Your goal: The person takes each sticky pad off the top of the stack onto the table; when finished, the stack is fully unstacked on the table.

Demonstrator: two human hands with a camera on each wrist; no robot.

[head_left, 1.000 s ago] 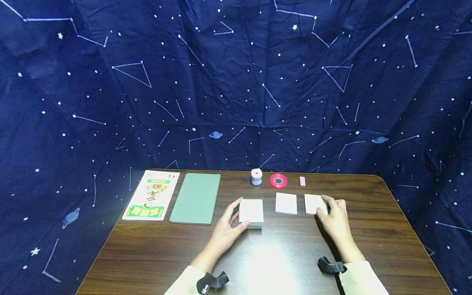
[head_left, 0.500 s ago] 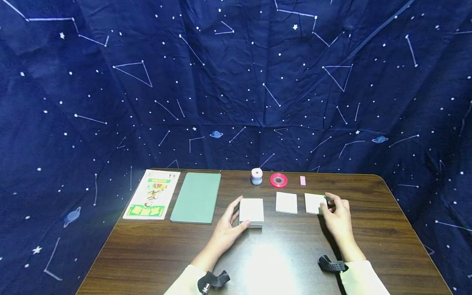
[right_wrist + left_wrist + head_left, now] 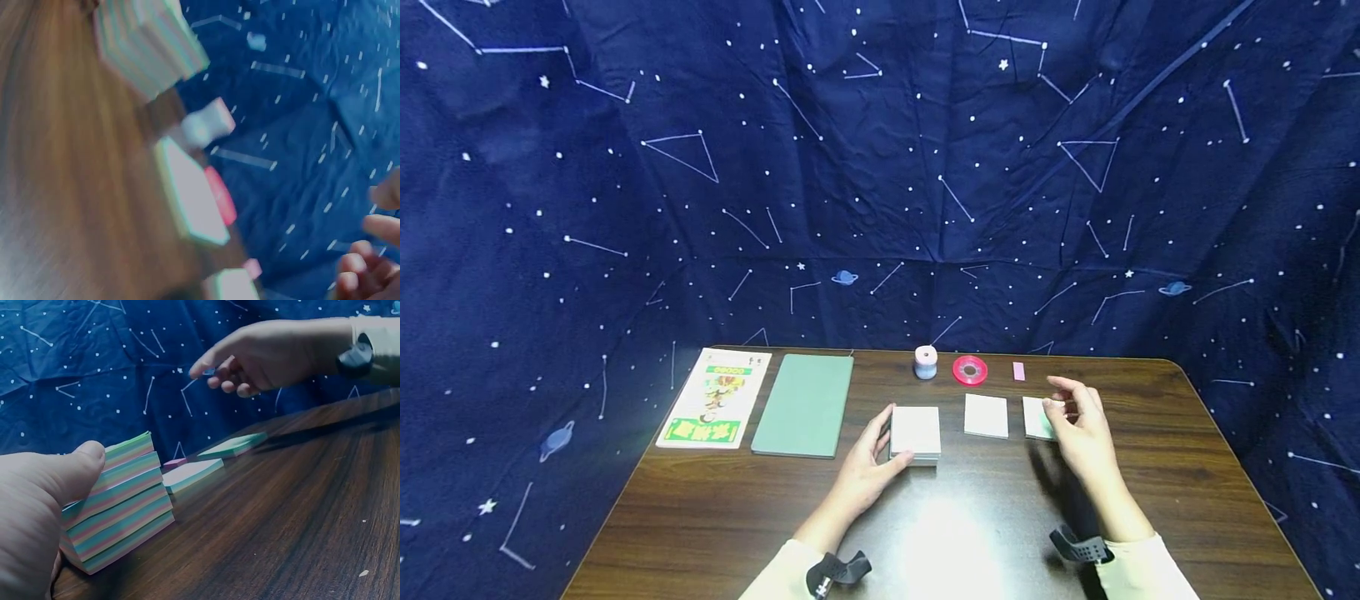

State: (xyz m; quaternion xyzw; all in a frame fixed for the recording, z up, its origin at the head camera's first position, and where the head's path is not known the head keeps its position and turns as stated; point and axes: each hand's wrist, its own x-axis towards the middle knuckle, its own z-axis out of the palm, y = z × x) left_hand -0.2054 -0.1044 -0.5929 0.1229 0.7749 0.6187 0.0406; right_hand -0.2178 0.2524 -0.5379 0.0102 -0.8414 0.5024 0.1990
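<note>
My left hand (image 3: 859, 477) grips a stack of square sticky note pads (image 3: 915, 430) on the table, thumb at the near side and fingers along the left. Striped pastel edges of the stack (image 3: 125, 509) show in the left wrist view, the layers slightly offset. A white-topped sticky note pad (image 3: 985, 415) lies right of the stack. Farther right sits another pad (image 3: 1034, 417), greenish near its right side and partly covered by my right hand (image 3: 1086, 433). That hand is raised over it, fingers loosely bent, thumb and forefinger apart; the left wrist view shows it above the table.
Behind the pads stand a pale spool (image 3: 926, 363), a red ring-shaped reel (image 3: 970, 371) and a small pink block (image 3: 1018, 372). To the left lie a green notebook (image 3: 803, 406) and a white printed booklet (image 3: 715, 398). A dark star-patterned cloth (image 3: 880, 183) hangs behind the table.
My right hand has lifted off the rightmost pad, its thumb and forefinger now above it. The left hand keeps its hold on the stack. The head view has shifted slightly.
</note>
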